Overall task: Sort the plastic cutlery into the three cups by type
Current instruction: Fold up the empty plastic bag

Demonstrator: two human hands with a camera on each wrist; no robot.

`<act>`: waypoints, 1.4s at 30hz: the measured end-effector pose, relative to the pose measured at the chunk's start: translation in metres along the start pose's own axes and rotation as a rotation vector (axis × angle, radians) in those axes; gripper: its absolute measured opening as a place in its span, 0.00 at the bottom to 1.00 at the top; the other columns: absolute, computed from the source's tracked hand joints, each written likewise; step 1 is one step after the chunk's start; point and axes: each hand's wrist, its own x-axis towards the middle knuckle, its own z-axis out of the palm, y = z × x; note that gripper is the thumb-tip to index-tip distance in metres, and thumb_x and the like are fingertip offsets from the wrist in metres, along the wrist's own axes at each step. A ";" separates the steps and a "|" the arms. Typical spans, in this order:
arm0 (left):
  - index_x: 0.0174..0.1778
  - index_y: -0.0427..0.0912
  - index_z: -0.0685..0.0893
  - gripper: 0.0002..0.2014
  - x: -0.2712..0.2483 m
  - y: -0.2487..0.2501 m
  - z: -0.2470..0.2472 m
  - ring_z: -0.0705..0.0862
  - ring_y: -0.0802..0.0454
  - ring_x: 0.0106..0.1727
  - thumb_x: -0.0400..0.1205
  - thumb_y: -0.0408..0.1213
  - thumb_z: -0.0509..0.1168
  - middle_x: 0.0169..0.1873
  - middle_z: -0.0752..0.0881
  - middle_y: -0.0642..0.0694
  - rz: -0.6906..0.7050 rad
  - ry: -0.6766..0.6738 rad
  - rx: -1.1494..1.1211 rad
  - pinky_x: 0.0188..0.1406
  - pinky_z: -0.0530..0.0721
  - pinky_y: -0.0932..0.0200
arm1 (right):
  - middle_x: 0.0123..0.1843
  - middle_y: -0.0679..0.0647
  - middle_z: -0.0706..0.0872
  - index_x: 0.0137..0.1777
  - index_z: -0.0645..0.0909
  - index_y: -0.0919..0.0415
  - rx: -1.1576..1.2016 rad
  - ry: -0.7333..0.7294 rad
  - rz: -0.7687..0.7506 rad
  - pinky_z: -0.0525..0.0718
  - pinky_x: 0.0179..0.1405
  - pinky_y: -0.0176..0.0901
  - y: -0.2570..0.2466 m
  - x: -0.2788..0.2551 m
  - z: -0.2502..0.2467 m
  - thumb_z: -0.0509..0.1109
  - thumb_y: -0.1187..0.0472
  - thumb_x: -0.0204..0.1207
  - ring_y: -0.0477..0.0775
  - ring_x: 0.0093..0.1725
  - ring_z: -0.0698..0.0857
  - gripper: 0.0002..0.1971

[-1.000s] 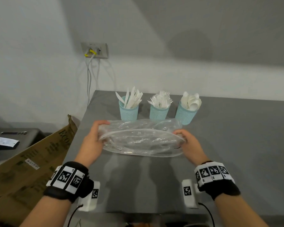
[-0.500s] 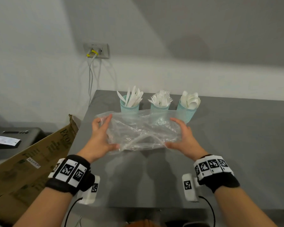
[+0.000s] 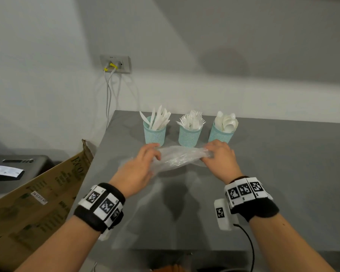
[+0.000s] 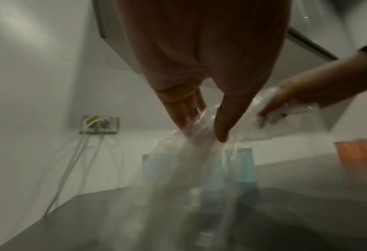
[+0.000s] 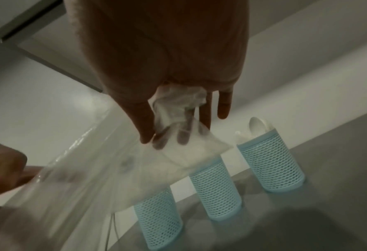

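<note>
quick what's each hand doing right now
Left hand: pinches the left end of the clear plastic bag.
Right hand: grips the bag's right end, fingers curled round it.

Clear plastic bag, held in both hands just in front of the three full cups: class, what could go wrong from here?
1. The plastic bag hangs close to the cups; swinging it could tip the fork cup.
2. Left hand and right hand only pinch the bag's ends, so the film could slip.
</note>
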 end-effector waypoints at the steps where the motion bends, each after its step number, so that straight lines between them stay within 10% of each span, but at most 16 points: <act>1: 0.56 0.55 0.70 0.21 0.004 0.004 0.002 0.85 0.45 0.46 0.75 0.27 0.65 0.74 0.65 0.52 0.048 -0.028 0.020 0.39 0.86 0.47 | 0.57 0.51 0.83 0.58 0.83 0.57 0.098 0.018 0.015 0.72 0.62 0.48 -0.003 0.003 -0.002 0.69 0.56 0.75 0.57 0.61 0.78 0.13; 5: 0.60 0.54 0.84 0.23 0.017 0.002 0.004 0.80 0.45 0.59 0.79 0.24 0.58 0.63 0.82 0.47 -0.050 0.033 0.010 0.61 0.79 0.51 | 0.44 0.47 0.77 0.51 0.75 0.50 0.368 0.153 -0.076 0.74 0.45 0.42 -0.009 0.000 -0.002 0.67 0.72 0.70 0.51 0.46 0.77 0.17; 11: 0.69 0.44 0.75 0.27 0.051 0.021 -0.009 0.75 0.55 0.66 0.78 0.54 0.67 0.63 0.75 0.49 -0.400 0.181 -0.663 0.70 0.71 0.55 | 0.51 0.48 0.72 0.52 0.75 0.50 0.386 -0.031 -0.337 0.75 0.52 0.38 -0.028 -0.031 0.062 0.67 0.74 0.64 0.50 0.51 0.76 0.20; 16: 0.78 0.46 0.58 0.40 0.049 0.010 -0.007 0.67 0.51 0.74 0.72 0.22 0.67 0.72 0.65 0.46 -0.382 0.017 -0.566 0.72 0.68 0.60 | 0.53 0.46 0.71 0.56 0.80 0.50 0.360 -0.082 -0.280 0.68 0.64 0.34 -0.034 -0.019 0.046 0.69 0.37 0.65 0.46 0.59 0.72 0.24; 19: 0.79 0.48 0.60 0.38 0.044 0.010 -0.014 0.66 0.54 0.75 0.75 0.17 0.61 0.73 0.67 0.47 -0.286 -0.105 -0.557 0.75 0.65 0.59 | 0.58 0.49 0.69 0.55 0.71 0.53 0.439 0.151 -0.213 0.68 0.66 0.37 -0.036 -0.002 0.016 0.73 0.41 0.65 0.48 0.63 0.70 0.25; 22: 0.78 0.49 0.62 0.36 0.045 0.018 -0.017 0.66 0.56 0.74 0.76 0.16 0.59 0.72 0.68 0.47 -0.205 -0.133 -0.597 0.74 0.65 0.60 | 0.61 0.53 0.75 0.55 0.63 0.56 0.658 -0.034 -0.178 0.75 0.61 0.37 -0.049 0.007 0.005 0.77 0.59 0.70 0.48 0.59 0.76 0.24; 26: 0.65 0.66 0.68 0.29 0.044 0.023 -0.013 0.81 0.58 0.50 0.80 0.26 0.63 0.52 0.78 0.53 -0.251 0.153 -0.729 0.48 0.79 0.66 | 0.54 0.48 0.78 0.51 0.71 0.44 0.890 0.058 -0.154 0.82 0.54 0.50 -0.056 0.020 0.000 0.71 0.70 0.75 0.52 0.54 0.80 0.18; 29: 0.66 0.68 0.67 0.23 0.042 0.030 -0.005 0.71 0.57 0.24 0.84 0.34 0.60 0.29 0.74 0.49 -0.328 0.269 -0.736 0.27 0.75 0.64 | 0.65 0.54 0.77 0.52 0.84 0.49 0.749 0.191 -0.176 0.73 0.63 0.28 -0.057 0.021 0.001 0.69 0.68 0.78 0.32 0.64 0.74 0.12; 33: 0.67 0.66 0.67 0.20 0.044 0.034 -0.004 0.80 0.45 0.32 0.86 0.35 0.58 0.40 0.85 0.35 -0.302 0.387 -0.874 0.38 0.83 0.51 | 0.77 0.41 0.60 0.69 0.78 0.47 0.456 -0.141 -0.135 0.54 0.76 0.33 -0.056 0.006 0.007 0.78 0.42 0.63 0.35 0.74 0.57 0.33; 37: 0.68 0.58 0.72 0.17 0.047 0.041 -0.012 0.74 0.46 0.33 0.85 0.37 0.61 0.32 0.75 0.30 -0.247 0.441 -0.943 0.38 0.78 0.52 | 0.52 0.44 0.87 0.57 0.82 0.52 0.844 -0.349 -0.054 0.80 0.53 0.31 -0.058 -0.010 0.013 0.83 0.57 0.64 0.36 0.50 0.85 0.21; 42: 0.71 0.64 0.71 0.29 0.044 0.042 -0.008 0.74 0.54 0.69 0.74 0.58 0.70 0.63 0.74 0.52 -0.400 0.341 -0.865 0.72 0.72 0.53 | 0.49 0.54 0.86 0.58 0.77 0.62 0.947 -0.173 -0.011 0.85 0.48 0.41 -0.057 -0.008 0.023 0.76 0.64 0.73 0.48 0.45 0.85 0.16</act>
